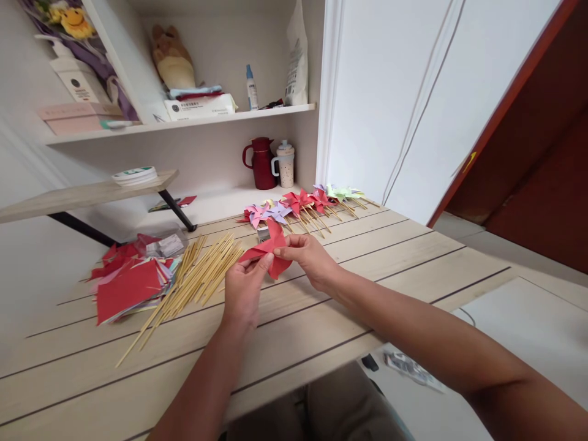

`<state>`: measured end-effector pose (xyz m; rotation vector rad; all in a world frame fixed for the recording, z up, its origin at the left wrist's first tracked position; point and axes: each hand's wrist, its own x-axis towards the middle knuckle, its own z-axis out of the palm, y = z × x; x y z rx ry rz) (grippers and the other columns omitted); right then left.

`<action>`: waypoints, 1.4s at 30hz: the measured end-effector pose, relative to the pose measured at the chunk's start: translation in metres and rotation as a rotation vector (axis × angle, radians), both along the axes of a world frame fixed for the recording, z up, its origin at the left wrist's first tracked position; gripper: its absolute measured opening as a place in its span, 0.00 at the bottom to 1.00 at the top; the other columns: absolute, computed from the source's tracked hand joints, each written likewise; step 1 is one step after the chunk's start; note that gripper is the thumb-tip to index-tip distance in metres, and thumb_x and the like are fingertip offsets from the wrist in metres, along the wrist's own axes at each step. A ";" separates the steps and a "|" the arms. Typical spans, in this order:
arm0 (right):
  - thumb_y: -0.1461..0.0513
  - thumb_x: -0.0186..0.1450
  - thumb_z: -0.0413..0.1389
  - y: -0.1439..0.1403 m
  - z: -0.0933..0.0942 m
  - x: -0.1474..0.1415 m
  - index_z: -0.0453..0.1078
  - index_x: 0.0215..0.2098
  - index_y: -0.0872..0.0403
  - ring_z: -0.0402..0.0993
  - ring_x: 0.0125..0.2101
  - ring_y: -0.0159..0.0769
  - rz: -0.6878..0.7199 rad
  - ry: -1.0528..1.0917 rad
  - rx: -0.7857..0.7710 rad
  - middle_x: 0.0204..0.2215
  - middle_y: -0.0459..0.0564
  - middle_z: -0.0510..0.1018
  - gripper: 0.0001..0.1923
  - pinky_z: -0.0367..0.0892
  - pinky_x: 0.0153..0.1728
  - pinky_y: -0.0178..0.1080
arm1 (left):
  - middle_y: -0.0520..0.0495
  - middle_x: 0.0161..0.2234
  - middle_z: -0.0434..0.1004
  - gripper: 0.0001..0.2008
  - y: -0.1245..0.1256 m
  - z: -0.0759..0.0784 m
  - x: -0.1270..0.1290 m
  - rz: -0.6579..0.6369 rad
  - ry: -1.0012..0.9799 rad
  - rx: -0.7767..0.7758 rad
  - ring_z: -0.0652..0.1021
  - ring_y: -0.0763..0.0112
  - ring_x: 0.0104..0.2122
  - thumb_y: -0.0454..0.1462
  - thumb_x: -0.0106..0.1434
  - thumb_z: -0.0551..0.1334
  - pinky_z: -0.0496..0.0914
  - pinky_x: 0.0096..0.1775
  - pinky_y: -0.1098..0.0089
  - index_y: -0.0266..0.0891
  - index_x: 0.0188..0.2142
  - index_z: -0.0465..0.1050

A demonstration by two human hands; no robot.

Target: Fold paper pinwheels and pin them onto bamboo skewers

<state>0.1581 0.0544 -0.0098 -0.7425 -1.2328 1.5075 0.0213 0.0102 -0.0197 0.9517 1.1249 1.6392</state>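
Note:
A red folded paper pinwheel (272,250) is held above the wooden table (367,263) between both hands. My left hand (244,288) pinches its lower left flap. My right hand (309,258) pinches its right side near the centre. To the left lies a bundle of thin wooden sticks (193,283), beside a stack of red paper sheets (126,288). Behind the hands, a row of finished pinwheels on sticks (303,205) in red, purple, pink and green lies across the table.
A dark red jug (261,162) and a speckled lidded cup (285,164) stand at the back wall under a shelf (184,122) with bottles, a box and a plush toy. A small wooden side shelf (82,195) juts out at left. The table's front edge is near my lap.

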 end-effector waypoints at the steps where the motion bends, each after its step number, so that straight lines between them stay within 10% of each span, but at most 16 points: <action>1: 0.59 0.49 0.68 -0.001 0.000 0.000 0.74 0.22 0.55 0.72 0.26 0.33 0.004 -0.001 0.001 0.22 0.45 0.79 0.10 0.65 0.35 0.39 | 0.41 0.38 0.86 0.19 0.000 -0.001 0.000 0.016 -0.005 -0.002 0.83 0.59 0.41 0.42 0.47 0.78 0.74 0.50 0.59 0.35 0.37 0.83; 14: 0.55 0.56 0.67 0.000 -0.005 -0.002 0.74 0.33 0.52 0.72 0.32 0.34 -0.009 -0.022 0.095 0.29 0.45 0.79 0.12 0.67 0.41 0.41 | 0.44 0.31 0.85 0.12 0.005 0.001 -0.011 0.078 -0.114 -0.100 0.82 0.67 0.33 0.38 0.46 0.77 0.75 0.41 0.67 0.35 0.30 0.82; 21: 0.61 0.65 0.60 0.008 -0.014 0.008 0.69 0.56 0.46 0.72 0.47 0.41 -0.209 -0.293 0.651 0.48 0.51 0.73 0.21 0.67 0.53 0.49 | 0.46 0.31 0.84 0.08 0.008 0.007 -0.034 0.081 -0.364 -0.149 0.81 0.73 0.30 0.32 0.50 0.74 0.75 0.35 0.73 0.35 0.31 0.80; 30: 0.65 0.66 0.58 0.000 -0.023 -0.001 0.76 0.52 0.45 0.64 0.36 0.40 -0.409 -0.645 1.154 0.34 0.49 0.63 0.17 0.67 0.38 0.44 | 0.45 0.32 0.84 0.04 0.006 0.012 -0.035 0.027 -0.501 -0.122 0.81 0.71 0.30 0.30 0.56 0.71 0.76 0.35 0.72 0.36 0.31 0.79; 42: 0.59 0.68 0.60 -0.006 -0.017 0.001 0.83 0.37 0.47 0.65 0.33 0.38 -0.427 -0.624 1.146 0.30 0.49 0.67 0.08 0.63 0.36 0.42 | 0.46 0.29 0.83 0.14 0.003 0.006 -0.028 -0.086 -0.350 -0.062 0.79 0.73 0.28 0.38 0.43 0.79 0.74 0.34 0.73 0.34 0.28 0.80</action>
